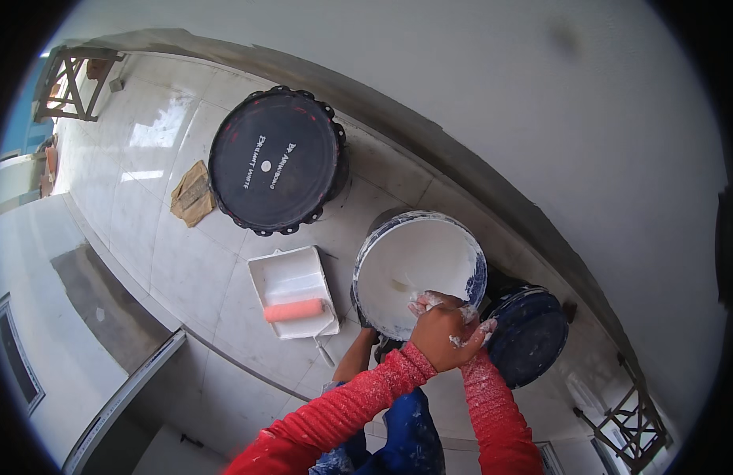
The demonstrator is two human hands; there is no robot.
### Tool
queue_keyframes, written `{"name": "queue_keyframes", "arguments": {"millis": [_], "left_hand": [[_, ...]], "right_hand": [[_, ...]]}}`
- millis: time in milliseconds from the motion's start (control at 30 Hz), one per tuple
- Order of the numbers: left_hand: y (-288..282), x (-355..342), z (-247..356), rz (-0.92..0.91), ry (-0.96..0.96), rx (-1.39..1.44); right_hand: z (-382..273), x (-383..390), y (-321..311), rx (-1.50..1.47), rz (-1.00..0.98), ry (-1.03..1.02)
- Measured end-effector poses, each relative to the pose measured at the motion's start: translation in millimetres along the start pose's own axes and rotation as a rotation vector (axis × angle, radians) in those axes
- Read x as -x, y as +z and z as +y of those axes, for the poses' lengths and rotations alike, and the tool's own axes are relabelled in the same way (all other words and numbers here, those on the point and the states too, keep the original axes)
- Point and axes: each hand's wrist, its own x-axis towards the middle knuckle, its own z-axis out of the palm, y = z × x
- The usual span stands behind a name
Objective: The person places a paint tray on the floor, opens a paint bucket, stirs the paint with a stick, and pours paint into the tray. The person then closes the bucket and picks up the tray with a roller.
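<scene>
My hands are together over the near right rim of a large bucket (361, 265), whose inside is white, with a pale yellowish spot on the white. My left hand (444, 336) is curled over my right hand (430, 302), both smeared with thick white paste. Much of the right hand is hidden beneath the left, so how far its fingers are bent is unclear. No tool shows in either hand. Left of the bucket, a white paint tray (290, 271) holds a paint roller (294, 310) with a salmon-pink sleeve, its handle sticking out over the near edge.
A big black lidded drum (283, 182) stands at the far left, beside a flattened brown piece (193, 194). Close to my right is a dark blue lidded bucket (533, 336). A grey-white wall (572, 134) borders the tiled floor; metal frames (632, 423) stand at both ends.
</scene>
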Motion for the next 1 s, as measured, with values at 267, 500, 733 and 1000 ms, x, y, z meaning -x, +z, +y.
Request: {"name": "queue_keyframes", "arguments": {"millis": [267, 500, 733, 1000], "left_hand": [[-10.1, -36.7, -17.8, 0.083, 0.394, -0.128], [20.1, -8.5, -29.9, 0.149, -0.009, -0.119], [7.6, -28.3, -26.8, 0.012, 0.242, -0.123], [25.5, -8.0, -8.9, 0.096, -0.034, -0.1]], "right_hand": [[-17.9, -38.0, 23.9, 0.088, 0.206, -0.683], [9.8, -29.5, -21.0, 0.102, -0.101, -0.139], [7.2, -41.7, 5.1, 0.497, 0.549, -0.913], [48.5, -19.5, -16.3, -0.211, 0.149, -0.359]]}}
